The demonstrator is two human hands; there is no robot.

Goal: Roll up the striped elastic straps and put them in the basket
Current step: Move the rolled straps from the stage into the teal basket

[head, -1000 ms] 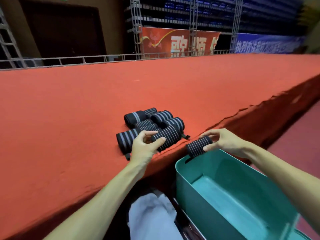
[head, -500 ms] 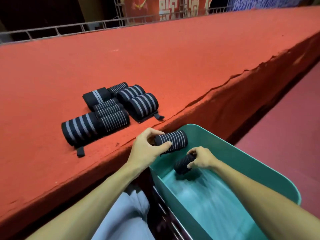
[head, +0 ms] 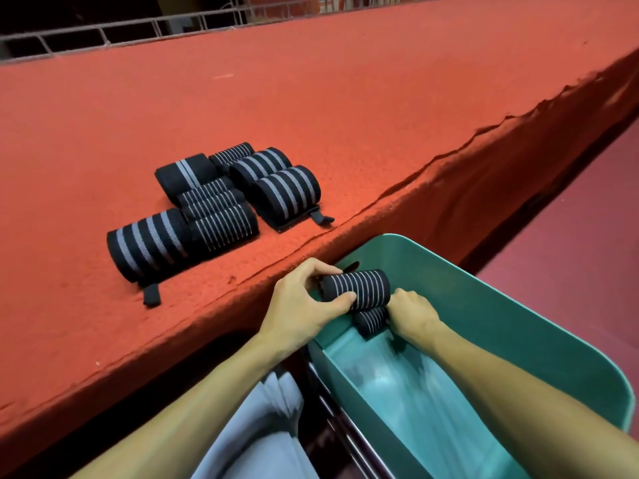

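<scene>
1. The teal plastic basket (head: 539, 344) sits below the edge of the platform and hard against its front face. The position looks chosen so rolls can go from the surface into the tub with a short carry.

2. The right hand (head: 413, 314) is low inside the basket at its far end, fingers curled closed around a small black rolled strap with thin white stripes (head: 370, 319). That roll is at or near the basket floor; whether it already rests there cannot be told. The closed grip probably keeps the elastic from unwinding until it is seated.

3. The left hand (head: 304, 304) holds a larger black rolled strap with fine white stripes (head: 358, 288) above the basket, directly over the smaller roll. Thumb beneath and fingers over one end pinch it crosswise. This too appears meant to keep the coil tight before release.

4. Judgement: this is the depositing step, two rolls going in together, neither yet let go.

5. On the red carpeted platform (head: 345, 98) beyond, a cluster of black and grey striped rolled straps (head: 221, 198) lies packed side by side near the edge, within reach. Loose end tabs stick out from two of them. All appear rolled and waiting for transfer.

6. At the far edge runs a metal railing (head: 103, 32).
</scene>
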